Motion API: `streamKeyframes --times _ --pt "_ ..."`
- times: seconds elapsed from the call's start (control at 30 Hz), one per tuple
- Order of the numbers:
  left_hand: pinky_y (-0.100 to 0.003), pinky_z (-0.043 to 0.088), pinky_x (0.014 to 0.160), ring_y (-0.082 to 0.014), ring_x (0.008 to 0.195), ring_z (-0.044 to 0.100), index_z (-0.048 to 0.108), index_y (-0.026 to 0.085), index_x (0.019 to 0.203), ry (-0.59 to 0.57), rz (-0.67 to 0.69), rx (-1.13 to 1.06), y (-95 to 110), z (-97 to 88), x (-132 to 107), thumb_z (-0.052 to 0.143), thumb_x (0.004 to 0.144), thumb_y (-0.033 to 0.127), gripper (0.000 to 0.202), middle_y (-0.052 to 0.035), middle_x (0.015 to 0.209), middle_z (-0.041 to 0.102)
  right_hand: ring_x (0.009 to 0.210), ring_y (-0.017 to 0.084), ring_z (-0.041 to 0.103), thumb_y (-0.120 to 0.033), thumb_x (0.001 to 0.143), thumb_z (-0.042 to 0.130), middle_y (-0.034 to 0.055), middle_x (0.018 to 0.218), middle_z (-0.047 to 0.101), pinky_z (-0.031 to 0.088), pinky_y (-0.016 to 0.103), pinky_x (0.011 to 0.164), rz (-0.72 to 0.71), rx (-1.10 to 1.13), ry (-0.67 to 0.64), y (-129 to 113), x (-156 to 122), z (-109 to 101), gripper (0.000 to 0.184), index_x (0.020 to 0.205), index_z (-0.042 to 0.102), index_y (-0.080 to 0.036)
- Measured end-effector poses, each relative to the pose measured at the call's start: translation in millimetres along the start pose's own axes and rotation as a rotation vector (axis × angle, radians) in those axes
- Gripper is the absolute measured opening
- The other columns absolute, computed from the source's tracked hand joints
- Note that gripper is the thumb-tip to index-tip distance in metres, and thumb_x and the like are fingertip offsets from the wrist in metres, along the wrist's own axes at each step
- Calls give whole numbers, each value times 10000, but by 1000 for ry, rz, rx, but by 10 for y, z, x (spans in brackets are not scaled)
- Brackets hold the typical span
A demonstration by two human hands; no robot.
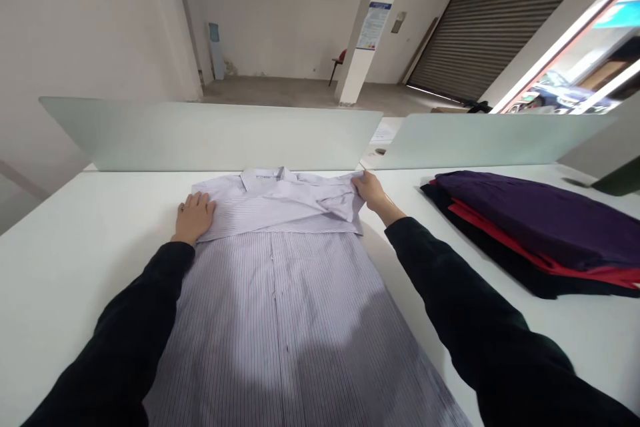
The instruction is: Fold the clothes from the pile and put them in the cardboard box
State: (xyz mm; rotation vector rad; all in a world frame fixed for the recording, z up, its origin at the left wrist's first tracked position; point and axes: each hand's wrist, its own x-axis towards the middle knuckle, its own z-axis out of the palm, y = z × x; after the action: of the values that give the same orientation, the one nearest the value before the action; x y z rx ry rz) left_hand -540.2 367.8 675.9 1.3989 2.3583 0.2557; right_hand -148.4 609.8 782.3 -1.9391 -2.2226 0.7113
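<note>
Lying button side up on the worktop, the striped shirt sat between the two hands, its long axis running from the near edge of view out to the collar at the far end. A folded layer crossed the shirt just below the collar, rumpled toward its right end. Neither hand was nearer, since both touched the shirt at that far end, one on each side; the right one merely reached a little further toward the collar.

The left hand rested palm down at the shirt's left edge, fingers extended and close together, partly over the cloth and not visibly gripping it. The right hand pinched the shirt's far right corner between thumb and fingers.

Right of the shirt and well apart from it, a pile of clothes showed purple on top, with red and black beneath. Just beyond the shirt's collar end stood a frosted screen.

No brand could be read. A tiny dark mark showed inside the shirt's collar, too small to make out. Far beyond the shirt, a blue-headed notice hung on a pillar, its print also illegible.
</note>
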Motion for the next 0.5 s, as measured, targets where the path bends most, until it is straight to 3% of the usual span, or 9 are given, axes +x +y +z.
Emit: streamKeyframes --times 0.1,0.23,0.5 --pt "-519 219 1140 -327 1434 251 410 133 1422 -1 -28 8 8 17 -21 206 957 407 577 -144 1539 349 1060 332 591 -254 917 450 230 1116 629 448 405 869 49 -178 86 2 -65 76 321 1193 525 -109" --pt "-516 208 1146 -339 1438 243 383 122 1449 -18 -49 11 10 22 -3 193 954 434 614 -149 1552 323 1025 362 611 -252 916 467 239 1071 643 445 444 850 71 -328 66 28 -205 176 370 1260 515 -124" --pt "-512 213 1147 -356 1440 228 409 117 1436 13 -65 9 13 9 -43 211 952 416 602 -155 1543 338 980 304 627 -250 933 382 190 1072 671 457 378 826 24 -393 78 71 -193 188 465 1385 407 -145"
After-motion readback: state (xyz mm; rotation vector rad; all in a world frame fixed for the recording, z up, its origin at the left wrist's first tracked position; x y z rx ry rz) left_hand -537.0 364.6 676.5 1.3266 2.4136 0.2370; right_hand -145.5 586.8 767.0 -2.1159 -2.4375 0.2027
